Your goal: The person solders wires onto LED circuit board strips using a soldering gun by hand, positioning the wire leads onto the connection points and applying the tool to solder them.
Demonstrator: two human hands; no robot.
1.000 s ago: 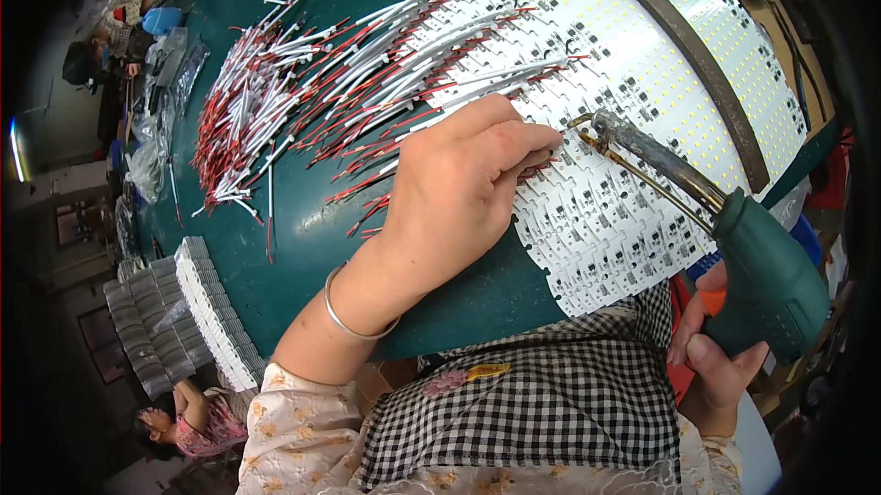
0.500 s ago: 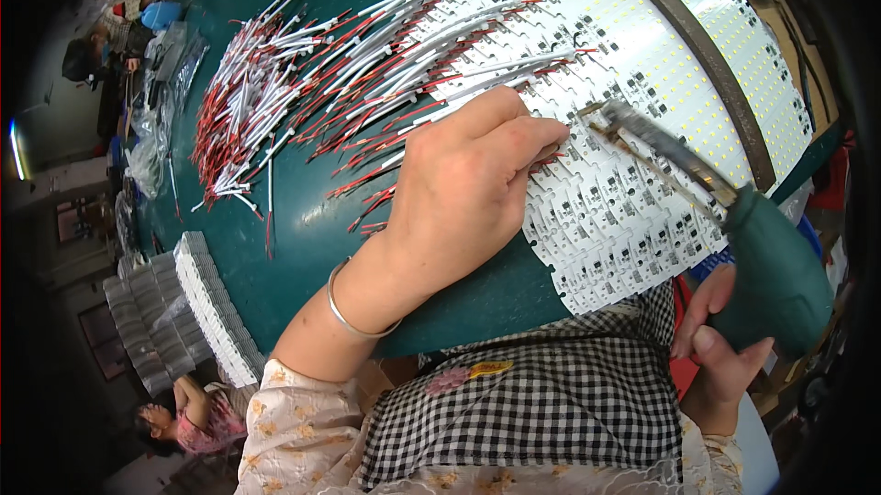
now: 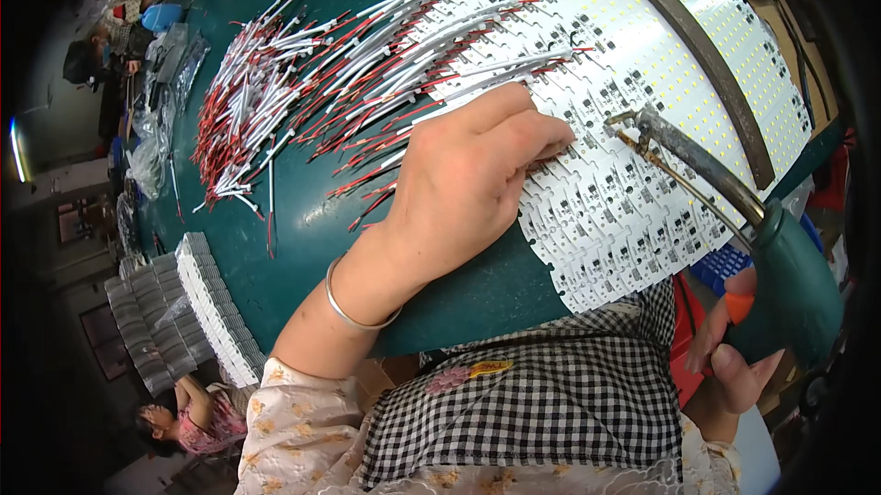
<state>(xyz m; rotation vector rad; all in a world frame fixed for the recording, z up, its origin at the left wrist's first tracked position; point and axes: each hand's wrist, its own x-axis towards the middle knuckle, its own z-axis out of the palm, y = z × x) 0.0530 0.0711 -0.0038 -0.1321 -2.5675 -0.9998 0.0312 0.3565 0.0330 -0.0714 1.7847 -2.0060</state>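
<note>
My right hand point(image 3: 730, 371) is wrapped round the green handle of a soldering gun point(image 3: 789, 275), an orange trigger showing by the fingers. Its metal barrel and a thin feed tube reach left, with the tip just above the white circuit boards point(image 3: 624, 247). My left hand point(image 3: 473, 178), with a metal bangle on its wrist, is pinched closed over the boards' left part, a little left of the tip. What its fingertips hold is hidden. White and red wires point(image 3: 413, 45) lie in rows beyond this hand, their right ends over the boards.
A heap of loose white and red wires point(image 3: 243, 100) lies on the green table point(image 3: 317, 211). One dark curved bar point(image 3: 697, 41) crosses the boards. Stacked white strips point(image 3: 206, 307) stand at the left edge. Another person point(image 3: 197, 417) sits at lower left; a blue basket point(image 3: 720, 266) is near the gun.
The soldering gun has moved slightly right and turned, its tip shifting away from my left fingers. The orange trigger has come into view. My left hand has barely moved.
</note>
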